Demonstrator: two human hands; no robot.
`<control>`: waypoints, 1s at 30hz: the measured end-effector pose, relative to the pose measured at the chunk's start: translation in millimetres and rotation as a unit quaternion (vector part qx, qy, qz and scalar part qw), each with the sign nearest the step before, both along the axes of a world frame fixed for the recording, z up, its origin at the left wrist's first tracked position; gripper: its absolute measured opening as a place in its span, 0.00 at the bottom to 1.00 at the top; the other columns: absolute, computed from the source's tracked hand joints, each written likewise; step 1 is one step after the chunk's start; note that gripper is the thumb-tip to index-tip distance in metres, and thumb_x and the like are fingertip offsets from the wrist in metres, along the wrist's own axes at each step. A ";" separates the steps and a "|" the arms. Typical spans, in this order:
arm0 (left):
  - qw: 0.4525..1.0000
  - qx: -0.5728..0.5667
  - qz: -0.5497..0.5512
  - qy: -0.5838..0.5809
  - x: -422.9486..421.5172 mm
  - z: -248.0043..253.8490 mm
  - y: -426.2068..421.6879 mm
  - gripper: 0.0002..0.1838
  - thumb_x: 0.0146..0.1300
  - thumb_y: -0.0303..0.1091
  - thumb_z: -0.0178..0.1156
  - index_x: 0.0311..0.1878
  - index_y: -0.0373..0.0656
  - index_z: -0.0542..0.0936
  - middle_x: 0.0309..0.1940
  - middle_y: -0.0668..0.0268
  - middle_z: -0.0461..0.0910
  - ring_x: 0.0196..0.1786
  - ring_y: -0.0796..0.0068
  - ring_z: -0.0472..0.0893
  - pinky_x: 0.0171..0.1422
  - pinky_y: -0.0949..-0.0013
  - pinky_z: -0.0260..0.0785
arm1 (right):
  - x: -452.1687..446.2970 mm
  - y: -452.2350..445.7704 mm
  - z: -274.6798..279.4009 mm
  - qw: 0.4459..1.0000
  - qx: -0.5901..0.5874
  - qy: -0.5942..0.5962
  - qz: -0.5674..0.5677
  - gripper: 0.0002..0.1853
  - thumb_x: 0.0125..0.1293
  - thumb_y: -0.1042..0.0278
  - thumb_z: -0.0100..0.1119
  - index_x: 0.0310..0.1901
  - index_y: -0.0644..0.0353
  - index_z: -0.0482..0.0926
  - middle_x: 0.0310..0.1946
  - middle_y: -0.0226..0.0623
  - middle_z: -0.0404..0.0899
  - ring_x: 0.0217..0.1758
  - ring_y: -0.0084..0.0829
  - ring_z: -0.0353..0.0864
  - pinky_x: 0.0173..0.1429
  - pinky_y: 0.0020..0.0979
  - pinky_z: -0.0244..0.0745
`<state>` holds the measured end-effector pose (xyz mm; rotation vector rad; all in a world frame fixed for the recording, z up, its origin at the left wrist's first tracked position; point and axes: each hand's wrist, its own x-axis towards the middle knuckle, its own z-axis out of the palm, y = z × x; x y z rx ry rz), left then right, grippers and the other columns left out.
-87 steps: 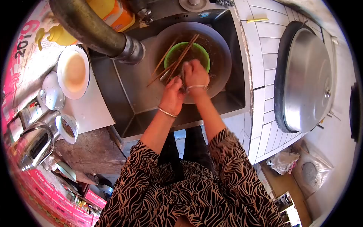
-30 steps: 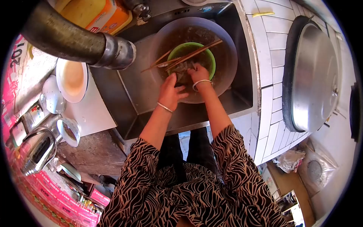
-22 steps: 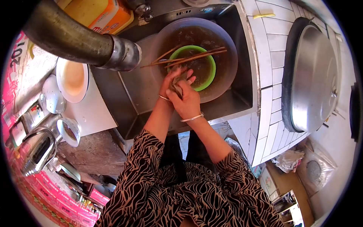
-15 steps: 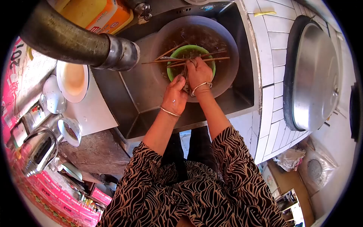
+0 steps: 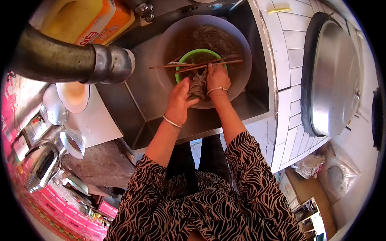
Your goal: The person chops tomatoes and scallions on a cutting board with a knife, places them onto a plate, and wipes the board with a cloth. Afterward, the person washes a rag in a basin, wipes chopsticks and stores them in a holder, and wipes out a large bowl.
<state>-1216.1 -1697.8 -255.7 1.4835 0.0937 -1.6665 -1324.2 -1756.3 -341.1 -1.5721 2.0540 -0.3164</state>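
Cloth: crumpled grey-brown cloth [image 5: 197, 86], between the hands, over the near side of the round bright-green bowl [image 5: 198, 51].
Left grip: left hand [image 5: 176, 101] is loose, fingers spread beside cloth.
Right grip: right hand [image 5: 218, 78] seems closed on cloth's right edge.
Good handling: better to work low, clear of the thin brown wooden chopsticks [image 5: 209, 64].

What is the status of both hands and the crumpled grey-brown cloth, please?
Left hand open beside cloth; right hand gripping it. Cloth bunched between hands. Slim brown wooden chopsticks lie across round green bowl, close to right hand.
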 end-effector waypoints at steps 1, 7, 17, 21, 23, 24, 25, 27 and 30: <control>0.999 0.030 0.009 -0.024 1.0 -3.1 -4.3 0.22 0.66 0.46 0.49 0.55 0.39 0.70 0.51 0.62 0.72 0.54 0.68 0.70 0.59 0.59 0.64 | 2.2 -0.3 -1.9 0.999 -0.041 0.008 -0.013 0.14 0.60 0.57 0.52 0.32 0.61 0.75 0.33 0.50 0.78 0.38 0.47 0.78 0.40 0.44 0.73; 0.994 0.055 0.054 0.075 5.2 -61.5 -4.8 0.24 0.63 0.52 0.51 0.52 0.41 0.73 0.42 0.65 0.76 0.46 0.70 0.75 0.48 0.64 0.69 | 23.0 22.9 59.3 0.959 0.076 -0.263 0.075 0.13 0.56 0.58 0.55 0.29 0.61 0.74 0.27 0.52 0.76 0.35 0.50 0.77 0.37 0.44 0.72; 0.498 -0.239 -0.383 -0.740 48.2 -31.7 -36.7 0.22 0.51 0.23 0.53 0.52 0.33 0.71 0.36 0.54 0.77 0.44 0.55 0.72 0.52 0.61 0.65 | -11.3 39.3 72.2 0.979 0.040 -0.182 0.086 0.12 0.56 0.60 0.56 0.27 0.61 0.70 0.24 0.50 0.74 0.31 0.53 0.75 0.33 0.45 0.68; 0.478 -0.205 -0.533 -0.667 59.1 -54.5 -59.7 0.24 0.48 0.22 0.54 0.53 0.33 0.70 0.37 0.54 0.77 0.45 0.55 0.72 0.53 0.61 0.65 | -15.5 43.2 68.8 0.980 0.042 -0.159 0.110 0.12 0.56 0.61 0.56 0.27 0.61 0.70 0.26 0.50 0.75 0.32 0.53 0.74 0.34 0.45 0.68; 0.461 -0.170 -0.594 -0.638 57.9 -56.1 -68.1 0.23 0.48 0.24 0.55 0.52 0.33 0.71 0.37 0.53 0.77 0.43 0.55 0.74 0.51 0.61 0.66 | -17.0 43.4 67.7 0.980 0.042 -0.162 0.104 0.12 0.56 0.61 0.56 0.27 0.61 0.70 0.26 0.50 0.74 0.32 0.53 0.74 0.34 0.45 0.68; 0.450 -0.155 -0.610 -0.634 56.1 -56.3 -70.8 0.23 0.47 0.24 0.56 0.51 0.34 0.71 0.37 0.52 0.77 0.42 0.55 0.75 0.50 0.60 0.67 | -16.9 44.3 67.9 0.980 0.042 -0.165 0.099 0.12 0.56 0.61 0.56 0.27 0.61 0.70 0.26 0.50 0.74 0.32 0.53 0.74 0.34 0.45 0.68; 0.439 -0.141 -0.625 -0.630 53.5 -50.5 -74.4 0.23 0.47 0.25 0.56 0.51 0.34 0.72 0.37 0.52 0.77 0.41 0.55 0.76 0.48 0.60 0.68 | -17.5 44.2 68.9 0.980 0.047 -0.167 0.096 0.12 0.56 0.61 0.56 0.27 0.61 0.70 0.26 0.50 0.74 0.32 0.53 0.74 0.34 0.45 0.68; 0.471 -0.079 -0.610 -0.632 52.4 -35.8 -76.1 0.22 0.47 0.27 0.57 0.49 0.35 0.73 0.37 0.50 0.77 0.40 0.54 0.77 0.45 0.58 0.70 | -21.3 42.6 71.1 0.980 0.056 -0.170 0.089 0.12 0.57 0.61 0.56 0.27 0.61 0.69 0.25 0.50 0.74 0.32 0.53 0.74 0.34 0.45 0.68; 0.516 -0.031 -0.566 -0.642 69.3 -28.2 -70.5 0.18 0.48 0.27 0.56 0.45 0.36 0.74 0.38 0.49 0.76 0.40 0.52 0.77 0.42 0.56 0.72 | -27.8 43.0 69.5 0.979 0.084 -0.173 0.070 0.12 0.57 0.60 0.56 0.27 0.61 0.69 0.25 0.51 0.74 0.32 0.54 0.74 0.34 0.46 0.67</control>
